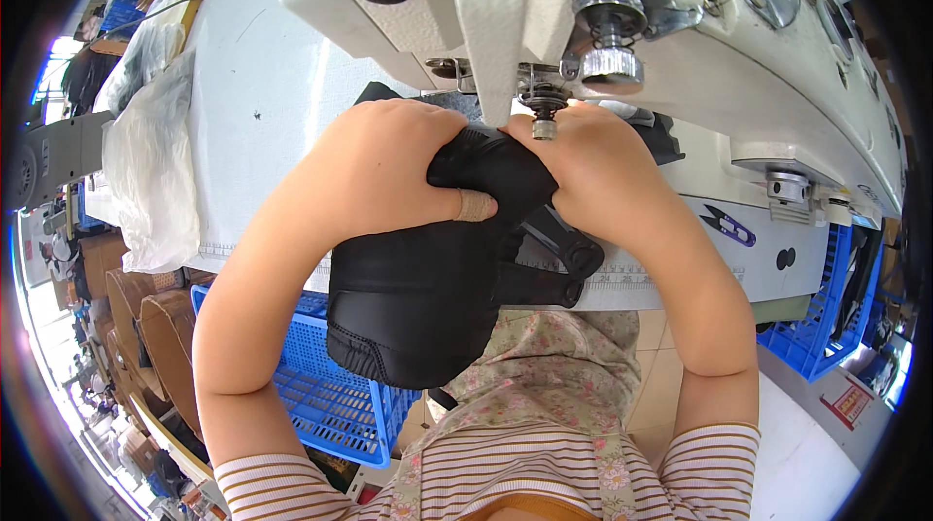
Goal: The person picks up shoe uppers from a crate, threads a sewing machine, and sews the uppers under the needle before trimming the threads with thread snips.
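Observation:
A black padded fabric piece (418, 288) with stitched seams hangs over the table's near edge, its upper end bunched under the head of a white sewing machine (491, 25). My left hand (389, 166) grips the bunched part from the left, its thumb wrapped in a tan bandage and pressed on the fabric. From the right, my right hand (603, 166) holds the same part close to the machine's needle area. The far fingers of both hands are mostly hidden. Black plastic hardware on a strap (564, 244) lies beside the piece, under my right wrist.
Thread snips (727, 225) lie right of my right forearm on the white table (253, 132). Clear plastic bags (151, 171) hang at the table's left end. One blue crate (330, 414) stands below left, another blue basket (826, 317) at the right.

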Available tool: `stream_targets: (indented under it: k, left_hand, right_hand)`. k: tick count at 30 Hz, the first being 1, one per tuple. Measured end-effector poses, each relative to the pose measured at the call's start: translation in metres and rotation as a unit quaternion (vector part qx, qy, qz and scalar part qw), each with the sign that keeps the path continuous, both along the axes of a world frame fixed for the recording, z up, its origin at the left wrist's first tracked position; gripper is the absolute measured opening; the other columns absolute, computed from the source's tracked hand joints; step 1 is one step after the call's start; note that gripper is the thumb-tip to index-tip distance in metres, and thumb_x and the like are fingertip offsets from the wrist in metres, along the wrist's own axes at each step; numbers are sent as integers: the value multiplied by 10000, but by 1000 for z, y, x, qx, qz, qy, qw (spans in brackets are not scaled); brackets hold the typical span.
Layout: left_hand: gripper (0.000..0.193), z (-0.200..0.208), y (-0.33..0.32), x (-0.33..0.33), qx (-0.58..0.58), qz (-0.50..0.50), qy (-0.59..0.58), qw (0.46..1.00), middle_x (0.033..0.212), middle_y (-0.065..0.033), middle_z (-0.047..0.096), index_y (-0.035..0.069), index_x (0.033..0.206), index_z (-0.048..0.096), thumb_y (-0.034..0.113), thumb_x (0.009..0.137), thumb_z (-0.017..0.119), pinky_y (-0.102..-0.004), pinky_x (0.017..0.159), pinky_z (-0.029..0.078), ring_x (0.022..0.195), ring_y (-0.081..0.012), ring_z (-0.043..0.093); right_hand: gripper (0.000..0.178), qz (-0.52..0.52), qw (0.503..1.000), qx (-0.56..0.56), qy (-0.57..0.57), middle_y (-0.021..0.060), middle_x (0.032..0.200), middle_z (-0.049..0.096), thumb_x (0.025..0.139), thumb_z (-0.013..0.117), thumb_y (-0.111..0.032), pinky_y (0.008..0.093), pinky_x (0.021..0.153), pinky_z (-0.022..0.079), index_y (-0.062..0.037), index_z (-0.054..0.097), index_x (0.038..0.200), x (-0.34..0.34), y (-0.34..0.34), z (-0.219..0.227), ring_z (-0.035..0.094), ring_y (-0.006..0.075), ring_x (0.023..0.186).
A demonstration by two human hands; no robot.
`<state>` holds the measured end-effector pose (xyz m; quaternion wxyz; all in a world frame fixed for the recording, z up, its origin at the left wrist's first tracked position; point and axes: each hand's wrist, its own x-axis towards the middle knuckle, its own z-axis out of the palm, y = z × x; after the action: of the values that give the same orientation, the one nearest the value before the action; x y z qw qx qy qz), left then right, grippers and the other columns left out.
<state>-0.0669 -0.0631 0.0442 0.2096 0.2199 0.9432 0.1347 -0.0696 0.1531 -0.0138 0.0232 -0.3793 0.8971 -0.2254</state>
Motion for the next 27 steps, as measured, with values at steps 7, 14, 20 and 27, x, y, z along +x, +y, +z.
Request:
stream_targets:
  k: [7, 14, 20, 27]
  left_hand:
    - [553, 3, 4, -3, 11, 20, -2, 1000, 837, -178, 621, -9, 956, 633, 418, 650, 808, -416, 733, 479, 824, -366, 604]
    - [503, -3, 4, -2, 75, 17, 75, 994, 891, -173, 683, 54, 1003, 683, 421, 669, 767, -432, 773, 511, 864, -368, 646]
    - [522, 0, 5, -2, 77, 24, 80, 994, 959, -165, 688, 79, 1079, 672, 380, 666, 779, -428, 801, 513, 905, -361, 646]
    - [510, -1, 5, -3, 96, 23, 68, 993, 957, -164, 690, 76, 1073, 676, 362, 664, 781, -423, 796, 516, 898, -357, 650]
  right_hand:
    - [216, -8, 1000, 14, 25, 141, 788, 639, 634, 604, 44, 433, 749, 486, -16, 598, 841, -4, 3, 1, 626, 340, 812]
    - [148, -64, 997, 40, 24, 160, 732, 612, 632, 597, 18, 456, 656, 493, -6, 585, 778, -4, 6, -2, 625, 363, 733]
    - [68, -62, 998, 15, 29, 174, 709, 603, 616, 599, -10, 454, 661, 503, 7, 582, 679, -8, 7, -4, 622, 374, 690]
    - [74, -69, 997, 17, 19, 174, 707, 607, 625, 603, -10, 444, 660, 510, 6, 583, 694, -7, 6, -3, 631, 371, 699]
